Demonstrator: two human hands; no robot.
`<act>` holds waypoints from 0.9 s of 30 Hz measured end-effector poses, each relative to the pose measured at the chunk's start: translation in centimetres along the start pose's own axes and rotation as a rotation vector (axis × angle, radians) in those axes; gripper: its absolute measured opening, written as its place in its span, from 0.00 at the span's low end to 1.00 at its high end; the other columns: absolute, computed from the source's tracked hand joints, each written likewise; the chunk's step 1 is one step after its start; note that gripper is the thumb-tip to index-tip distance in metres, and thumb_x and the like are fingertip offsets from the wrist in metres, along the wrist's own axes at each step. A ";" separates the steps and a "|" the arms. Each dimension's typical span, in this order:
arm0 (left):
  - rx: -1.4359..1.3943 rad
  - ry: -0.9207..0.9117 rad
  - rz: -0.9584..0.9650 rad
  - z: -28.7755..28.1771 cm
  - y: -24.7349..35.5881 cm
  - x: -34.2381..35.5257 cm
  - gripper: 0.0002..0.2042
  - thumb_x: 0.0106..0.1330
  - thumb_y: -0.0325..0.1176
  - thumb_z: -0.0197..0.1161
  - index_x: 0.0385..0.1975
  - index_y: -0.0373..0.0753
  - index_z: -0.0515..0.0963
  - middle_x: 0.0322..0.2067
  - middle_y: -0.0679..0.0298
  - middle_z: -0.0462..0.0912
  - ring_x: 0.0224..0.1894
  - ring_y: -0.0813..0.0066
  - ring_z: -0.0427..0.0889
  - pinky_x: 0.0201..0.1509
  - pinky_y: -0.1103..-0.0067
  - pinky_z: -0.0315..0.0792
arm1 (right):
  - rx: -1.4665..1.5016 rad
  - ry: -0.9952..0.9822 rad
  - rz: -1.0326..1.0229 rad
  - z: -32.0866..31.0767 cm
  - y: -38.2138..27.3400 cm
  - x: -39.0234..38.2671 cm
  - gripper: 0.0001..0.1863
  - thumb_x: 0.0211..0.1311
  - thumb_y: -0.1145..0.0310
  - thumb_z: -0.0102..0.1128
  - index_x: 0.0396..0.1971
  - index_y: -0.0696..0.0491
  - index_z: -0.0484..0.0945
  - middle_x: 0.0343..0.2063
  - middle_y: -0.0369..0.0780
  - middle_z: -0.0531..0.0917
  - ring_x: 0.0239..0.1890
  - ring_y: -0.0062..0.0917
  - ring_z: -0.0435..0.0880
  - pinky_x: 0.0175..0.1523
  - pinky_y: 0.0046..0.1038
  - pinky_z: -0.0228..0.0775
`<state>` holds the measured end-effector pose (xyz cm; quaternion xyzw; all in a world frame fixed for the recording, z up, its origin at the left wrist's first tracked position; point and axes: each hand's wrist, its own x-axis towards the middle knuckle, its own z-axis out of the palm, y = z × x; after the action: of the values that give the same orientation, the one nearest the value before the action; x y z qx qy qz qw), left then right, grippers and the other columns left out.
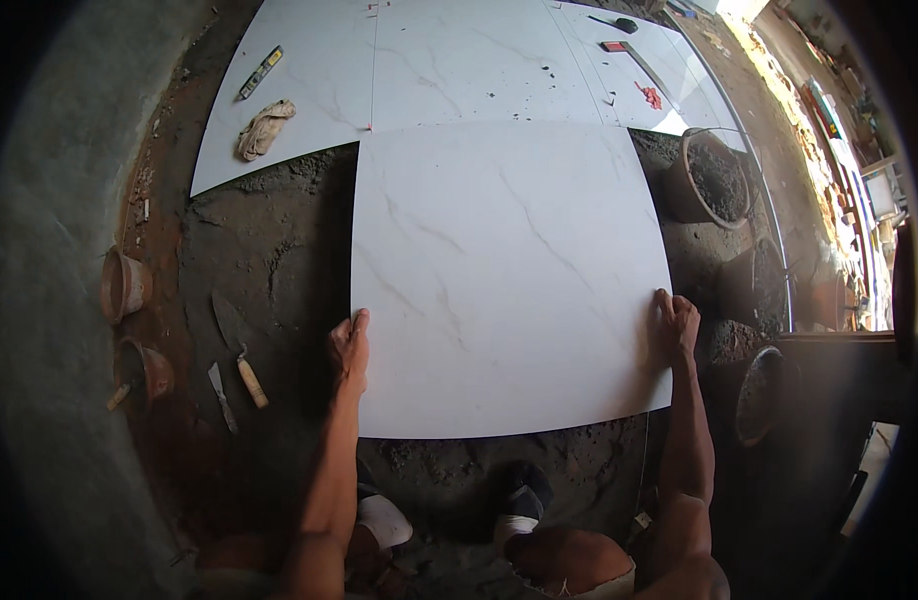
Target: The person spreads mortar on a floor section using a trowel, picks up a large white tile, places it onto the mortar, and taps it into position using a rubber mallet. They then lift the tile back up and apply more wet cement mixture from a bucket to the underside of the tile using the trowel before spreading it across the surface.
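A large white floor tile [509, 270] with grey-brown veins spans the space between my hands. My left hand [351, 345] is closed on its left edge, thumb on the top face. On the opposite edge my right hand [678, 318] grips the tile, its fingers curled at the side. The tile's far edge meets a row of laid white tiles [459, 60]; whether it touches or overlaps them I cannot tell. Its near edge stands over dark mortar [449, 465], close to my feet. The underside and the fingertips beneath it are hidden.
A trowel [247, 378] and a putty knife [222, 396] lie on the left. Mortar buckets [694, 180] stand at the right, small pots [126, 283] along the left wall. On the laid tiles rest a spirit level [261, 72], a crumpled cloth [266, 130] and a square [639, 62].
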<state>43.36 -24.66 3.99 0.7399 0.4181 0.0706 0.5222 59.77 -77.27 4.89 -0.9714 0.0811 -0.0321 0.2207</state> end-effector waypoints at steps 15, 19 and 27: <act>0.021 0.030 0.015 2.4 0.5 0.6 0.24 0.67 0.47 0.58 0.22 0.27 0.68 0.18 0.59 0.63 0.24 0.74 0.60 0.28 0.70 0.59 | 0.102 -0.018 -0.005 2.5 1.1 4.0 0.31 0.61 0.48 0.58 0.17 0.64 0.66 0.13 0.47 0.65 0.18 0.28 0.63 0.28 0.39 0.58; 0.044 0.058 -0.023 2.3 0.2 -0.1 0.24 0.67 0.47 0.58 0.23 0.27 0.69 0.18 0.58 0.63 0.24 0.73 0.60 0.28 0.70 0.60 | 0.084 -0.018 -0.004 2.9 1.1 3.6 0.31 0.61 0.48 0.58 0.17 0.64 0.66 0.13 0.47 0.65 0.19 0.28 0.62 0.27 0.39 0.57; 0.078 0.062 -0.063 2.1 -0.3 -0.1 0.26 0.67 0.49 0.58 0.25 0.24 0.71 0.19 0.55 0.67 0.25 0.69 0.63 0.30 0.69 0.63 | 0.024 -0.053 0.046 2.4 0.3 2.4 0.30 0.62 0.46 0.57 0.17 0.62 0.73 0.17 0.52 0.74 0.20 0.39 0.75 0.30 0.41 0.64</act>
<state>44.26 -26.26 2.86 0.7438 0.4594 0.0606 0.4817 62.36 -76.90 2.67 -0.9672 0.0970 -0.0023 0.2349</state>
